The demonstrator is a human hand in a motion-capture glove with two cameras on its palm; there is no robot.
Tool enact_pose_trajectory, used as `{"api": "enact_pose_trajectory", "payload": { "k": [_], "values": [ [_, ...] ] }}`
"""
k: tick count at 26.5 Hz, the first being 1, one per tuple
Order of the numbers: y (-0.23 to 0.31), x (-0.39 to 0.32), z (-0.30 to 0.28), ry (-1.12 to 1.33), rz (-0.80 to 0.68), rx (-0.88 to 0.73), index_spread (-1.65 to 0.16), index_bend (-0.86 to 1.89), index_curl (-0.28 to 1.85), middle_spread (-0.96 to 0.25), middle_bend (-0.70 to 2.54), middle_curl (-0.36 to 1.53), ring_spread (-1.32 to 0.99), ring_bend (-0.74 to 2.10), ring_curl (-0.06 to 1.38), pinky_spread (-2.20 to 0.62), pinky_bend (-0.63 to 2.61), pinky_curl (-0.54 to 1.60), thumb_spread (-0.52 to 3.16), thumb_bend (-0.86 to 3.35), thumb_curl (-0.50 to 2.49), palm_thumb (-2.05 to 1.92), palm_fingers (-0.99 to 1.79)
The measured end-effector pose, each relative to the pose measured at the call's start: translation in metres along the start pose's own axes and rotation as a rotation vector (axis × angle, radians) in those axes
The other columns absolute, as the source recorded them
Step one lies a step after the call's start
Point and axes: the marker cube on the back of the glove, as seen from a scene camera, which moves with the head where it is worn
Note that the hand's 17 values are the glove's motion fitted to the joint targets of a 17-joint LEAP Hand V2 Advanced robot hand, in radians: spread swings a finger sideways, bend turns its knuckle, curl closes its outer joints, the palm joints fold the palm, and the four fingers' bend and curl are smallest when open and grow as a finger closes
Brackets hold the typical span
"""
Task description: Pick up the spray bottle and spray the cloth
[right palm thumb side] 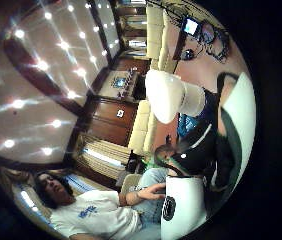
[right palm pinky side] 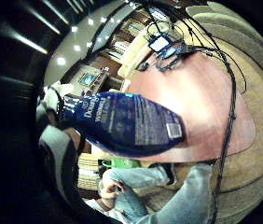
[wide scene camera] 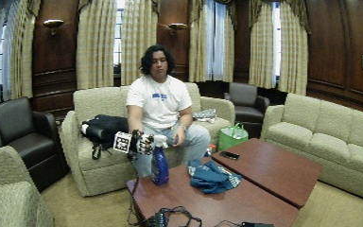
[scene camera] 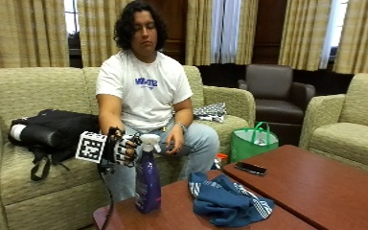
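— Two tables (scene camera: 311, 187) stand side by side before the couch (scene camera: 37, 96), right?
— Yes. On the nearer one, the blue cloth (scene camera: 225, 201) lies crumpled just beside the spray bottle (scene camera: 147, 184).
— And the bottle?
— Purple, upright on that table's corner, white trigger head on top.
— What about the gloved right hand (scene camera: 125, 148)?
— At the bottle's neck, fingers curled round it just under the trigger.
— Anything smaller?
— A dark phone (scene camera: 250, 167) lies on the farther table, beyond the cloth from the bottle.
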Motion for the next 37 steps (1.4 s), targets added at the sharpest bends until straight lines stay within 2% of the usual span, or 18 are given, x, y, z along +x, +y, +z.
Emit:
{"api": "enact_pose_trajectory", "payload": {
  "k": [3,6,8,12,19,20,24,37],
  "values": [
    [0.003,0.003,0.0,0.013,-0.039,-0.044,-0.26,0.61,0.54,-0.25,0.71,0.71,-0.24,0.93,0.64,-0.16,0.87,0.68,0.53,0.01,0.65,0.99,1.18],
    [0.001,0.001,0.003,0.022,0.03,-0.031,-0.25,0.52,0.53,-0.24,0.7,0.72,-0.24,0.99,0.67,-0.17,0.91,0.69,0.62,-0.04,0.63,0.92,1.16],
    [0.001,0.0,0.005,0.028,0.04,-0.019,-0.26,0.45,0.52,-0.24,0.69,0.71,-0.23,0.95,0.65,-0.19,0.81,0.65,0.72,-0.08,0.58,0.82,1.1],
    [0.003,0.003,0.006,0.045,-0.07,-0.019,-0.28,0.33,0.48,-0.23,0.65,0.68,-0.22,0.89,0.63,-0.22,0.71,0.61,0.81,-0.07,0.53,0.73,1.04],
    [-0.006,0.003,0.025,0.05,-0.05,-0.037,-0.31,0.19,0.44,-0.22,0.48,0.6,-0.21,0.73,0.56,-0.23,0.57,0.52,0.88,-0.04,0.47,0.68,1.0],
    [-0.007,0.004,0.03,0.043,-0.052,-0.043,-0.33,0.17,0.43,-0.22,0.43,0.58,-0.21,0.68,0.53,-0.17,0.52,0.5,0.89,-0.04,0.47,0.67,0.86],
    [-0.011,0.0,0.046,0.024,0.036,-0.074,-0.35,0.18,0.44,-0.21,0.39,0.55,-0.21,0.6,0.51,-0.1,0.38,0.47,0.9,-0.04,0.45,0.66,0.73],
    [-0.032,0.007,0.061,0.041,0.069,-0.032,-0.37,0.12,0.36,-0.2,0.29,0.47,-0.21,0.51,0.42,0.01,0.21,0.37,0.91,-0.03,0.4,0.65,0.8]
  ]
}}
